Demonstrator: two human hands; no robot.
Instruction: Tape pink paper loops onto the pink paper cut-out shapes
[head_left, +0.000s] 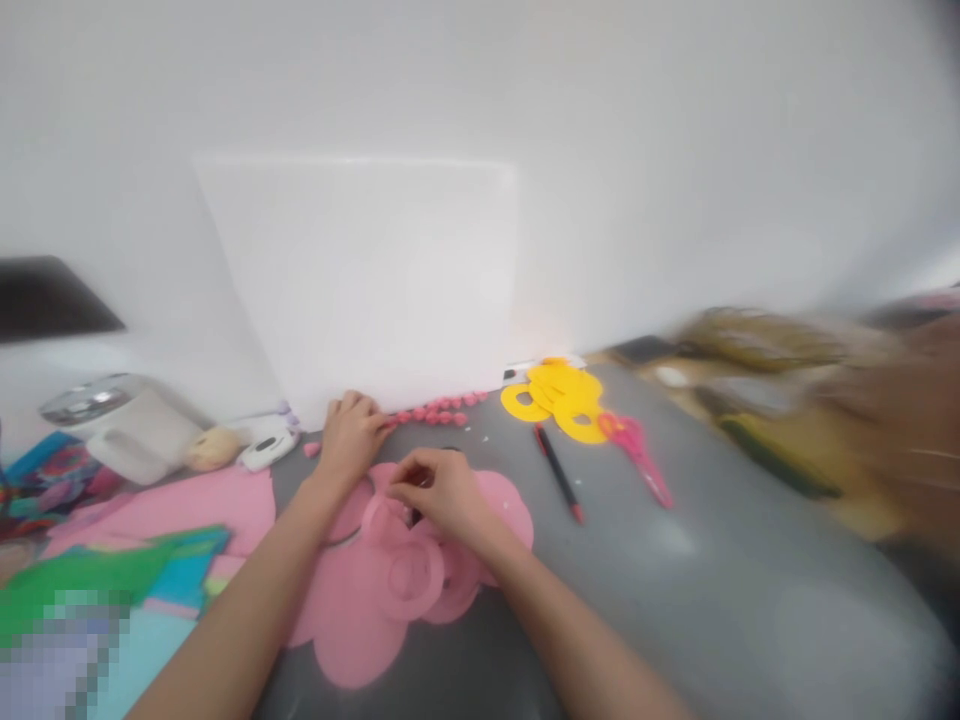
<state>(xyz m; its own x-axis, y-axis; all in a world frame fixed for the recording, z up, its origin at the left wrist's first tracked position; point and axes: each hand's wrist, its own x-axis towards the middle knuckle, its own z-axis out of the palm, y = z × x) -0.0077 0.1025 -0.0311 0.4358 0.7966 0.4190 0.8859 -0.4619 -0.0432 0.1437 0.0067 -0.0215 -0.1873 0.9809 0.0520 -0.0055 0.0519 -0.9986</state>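
Note:
My left hand [351,435] rests with its fingers curled at the near end of a row of small pink pieces [439,408] that runs along the foot of a white board [367,280]. My right hand [439,492] pinches the edge of a pink foam ring [379,515] lying on a pile of pink foam cut-outs [360,620] on the grey table [675,580]. Another pink ring [412,580] lies just below it. Blur hides what the left fingers hold.
Yellow foam rings [559,398], pink scissors [637,455] and a red and black pen [559,472] lie to the right. Pink, green and blue sheets [135,560] are stacked at the left, behind them a white device [124,425]. Blurred clutter fills the far right.

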